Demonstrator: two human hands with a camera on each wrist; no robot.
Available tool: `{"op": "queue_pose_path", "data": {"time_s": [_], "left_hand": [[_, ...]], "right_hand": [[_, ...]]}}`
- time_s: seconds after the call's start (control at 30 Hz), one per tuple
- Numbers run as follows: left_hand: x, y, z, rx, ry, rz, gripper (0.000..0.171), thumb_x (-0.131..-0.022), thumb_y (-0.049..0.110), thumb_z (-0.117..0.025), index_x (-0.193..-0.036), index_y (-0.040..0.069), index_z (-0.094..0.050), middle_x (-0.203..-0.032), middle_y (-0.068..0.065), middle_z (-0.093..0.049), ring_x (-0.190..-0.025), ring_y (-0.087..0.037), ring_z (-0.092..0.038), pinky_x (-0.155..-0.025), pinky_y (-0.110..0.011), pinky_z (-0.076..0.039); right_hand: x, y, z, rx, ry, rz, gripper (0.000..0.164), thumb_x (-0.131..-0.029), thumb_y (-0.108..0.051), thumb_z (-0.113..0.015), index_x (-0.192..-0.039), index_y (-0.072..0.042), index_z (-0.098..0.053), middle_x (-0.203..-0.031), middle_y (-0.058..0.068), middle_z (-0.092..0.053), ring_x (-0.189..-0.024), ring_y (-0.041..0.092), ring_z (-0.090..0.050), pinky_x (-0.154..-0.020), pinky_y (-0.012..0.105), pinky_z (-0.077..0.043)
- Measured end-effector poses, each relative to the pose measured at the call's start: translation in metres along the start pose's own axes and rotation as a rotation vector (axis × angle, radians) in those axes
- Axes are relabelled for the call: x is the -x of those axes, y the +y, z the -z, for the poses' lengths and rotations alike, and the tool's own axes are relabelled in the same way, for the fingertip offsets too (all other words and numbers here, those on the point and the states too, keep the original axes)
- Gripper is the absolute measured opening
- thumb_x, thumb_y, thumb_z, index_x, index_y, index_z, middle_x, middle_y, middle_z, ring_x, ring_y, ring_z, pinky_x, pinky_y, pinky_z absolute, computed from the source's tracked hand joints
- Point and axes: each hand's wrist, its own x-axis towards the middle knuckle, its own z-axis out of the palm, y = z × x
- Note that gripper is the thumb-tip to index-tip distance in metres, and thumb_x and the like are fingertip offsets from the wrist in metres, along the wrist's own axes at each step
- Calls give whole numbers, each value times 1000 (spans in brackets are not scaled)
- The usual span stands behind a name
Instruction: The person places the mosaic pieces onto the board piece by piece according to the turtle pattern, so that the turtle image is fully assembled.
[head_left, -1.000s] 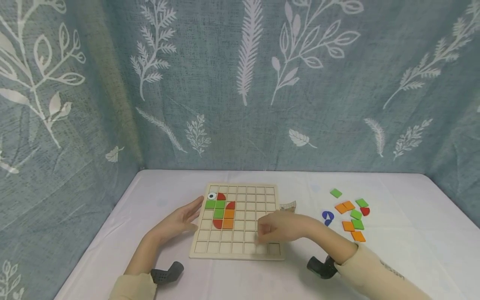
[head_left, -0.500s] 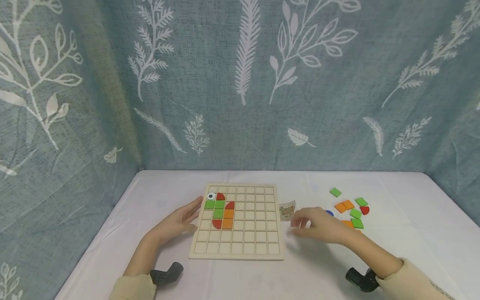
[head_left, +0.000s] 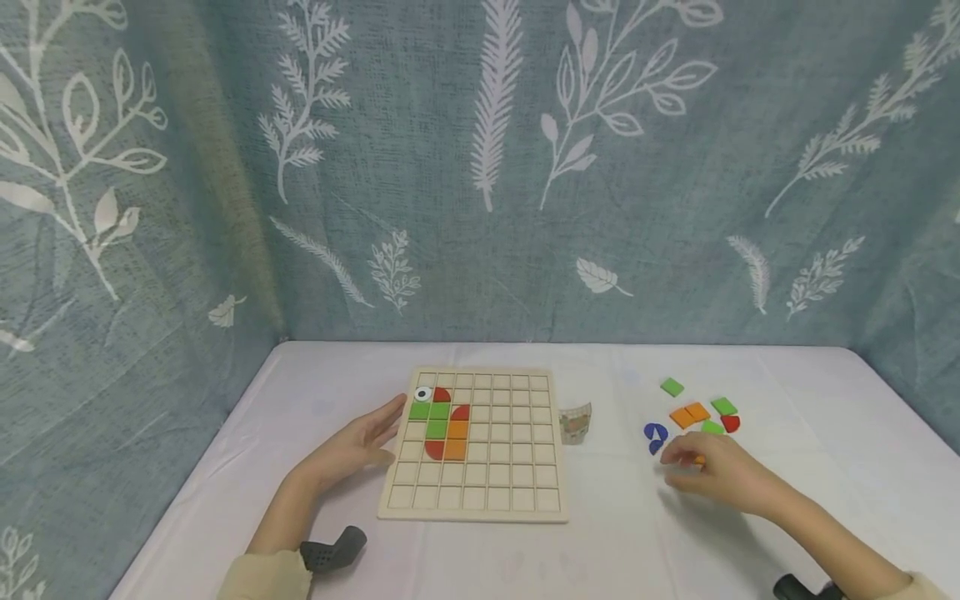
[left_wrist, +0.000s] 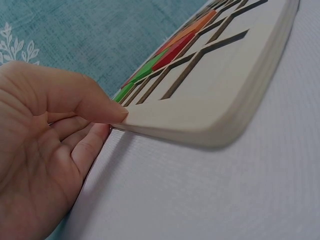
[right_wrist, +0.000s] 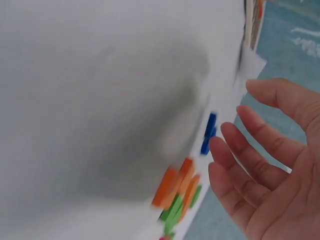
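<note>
A wooden grid board (head_left: 517,475) lies on the table. Several pieces sit in its cells at upper left: a white eye tile (head_left: 423,394), green and orange squares, and red rounded pieces. My left hand (head_left: 355,446) rests at the board's left edge; in the left wrist view the thumb touches the rim, with the other fingertips partly hidden. My right hand (head_left: 723,475) hovers at the loose tiles on the right, fingers loosely bent and holding nothing. Under it an orange tile (head_left: 700,460) is partly covered. Blue pieces (head_left: 656,435) lie just beyond its fingertips.
A small picture card (head_left: 576,423) lies against the board's right edge. Loose green tiles (head_left: 672,387), orange tiles (head_left: 690,414) and a red rounded piece (head_left: 730,423) lie farther back on the right. A patterned curtain (head_left: 450,250) hangs behind the table.
My right hand has moved right, from over the board's lower right, past the card, to the loose tiles. My left hand and the pieces on the board have stayed put.
</note>
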Motion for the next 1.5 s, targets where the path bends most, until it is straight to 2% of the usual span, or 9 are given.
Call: {"op": "queue_pose_path", "data": {"time_s": [0.13, 0.37, 0.5, 0.87, 1.23, 1.5], "left_hand": [[0, 0, 0, 0, 3, 0, 91, -74, -4, -61, -147, -1, -8, -154, -18, -3, -138, -38, -15, -110, -42, -19], [-1, -1, 0, -7, -1, 4, 90, -74, -4, -62, -147, 0, -8, -154, -17, -3, -139, -37, -15, -110, -39, -22], [-1, 0, 0, -6, 2, 10, 91, -74, -4, -62, -147, 0, -8, -154, -17, -3, -139, -37, -15, -110, -39, -22], [1, 1, 1, -16, 2, 6, 90, -74, -4, -61, -147, 1, -8, -154, -16, -4, -139, -37, -16, -110, -42, -20], [1, -1, -1, 13, 13, 23, 92, -72, -6, -61, -147, 0, -9, -154, -17, -5, -139, -35, -15, -110, -37, -22], [1, 1, -1, -32, 26, 28, 90, -73, -5, -60, -148, 2, -11, -155, -16, -6, -138, -36, -18, -111, -42, -21]], "right_hand": [[10, 11, 4, 27, 3, -65, 20, -74, -17, -73, -91, -10, -67, -88, -5, -64, -77, 10, -56, -69, 30, -54], [21, 24, 12, 55, 2, -176, 29, -70, -10, -75, -98, -7, -66, -96, 2, -66, -87, 24, -59, -75, 44, -52], [24, 30, 15, 73, 2, -212, 37, -66, -11, -78, -101, -4, -65, -97, 5, -65, -87, 25, -57, -74, 45, -51], [19, 43, 15, 112, 75, -220, 22, -74, -7, -70, -95, -1, -67, -90, 7, -66, -81, 26, -58, -68, 43, -54], [6, 53, 15, 166, -2, -199, 25, -71, -3, -72, -95, 2, -68, -87, 7, -63, -77, 22, -56, -67, 38, -54], [-1, 58, 18, 155, -56, -205, 26, -70, -9, -75, -93, 1, -68, -83, 1, -62, -76, 17, -54, -65, 32, -52]]}}
